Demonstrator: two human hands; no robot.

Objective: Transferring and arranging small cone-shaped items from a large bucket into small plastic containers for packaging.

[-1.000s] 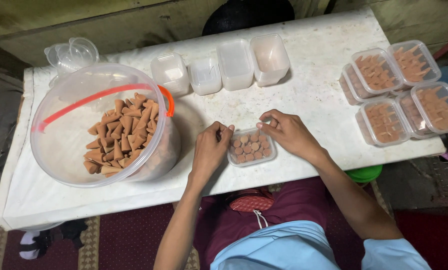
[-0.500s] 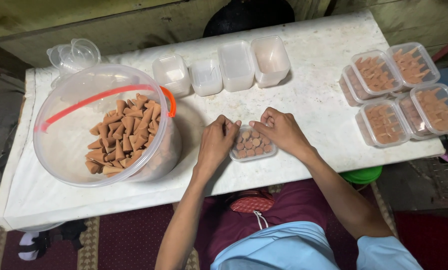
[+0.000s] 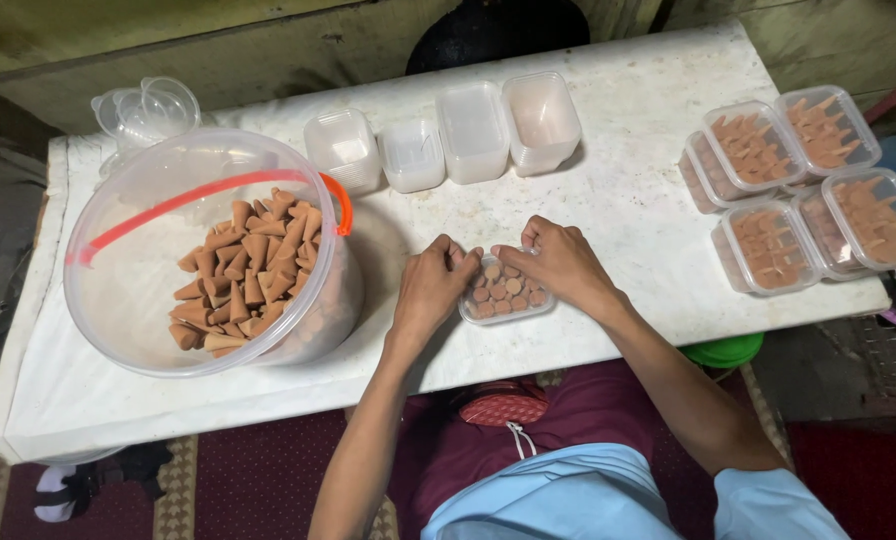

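**Both hands on a small tub of brown cones**

From where I stand, the person sits at the white counter (image 3: 618,200) with both hands meeting over one small clear container (image 3: 505,297) near the front edge. It is packed with brown cones standing upright, so only their round bases show. The left hand (image 3: 433,290) curls against the container's left side, fingers bent and touching its rim and the nearest cones. The right hand (image 3: 558,262) covers the far right corner, fingers (image 3: 528,240) bent down onto the rim; whether they pinch a cone I cannot tell.

To the left, a large clear bucket (image 3: 128,300) with an orange-red handle (image 3: 198,200) stands on the counter, with a heap of loose brown cones (image 3: 253,270) inside. Behind it lie some clear round lids or cups (image 3: 148,110). Along the back of the counter runs a row of four empty clear containers (image 3: 448,135). At the right end, well apart from the hands, sit several lidded containers (image 3: 798,190) already filled with cones, some stacked.
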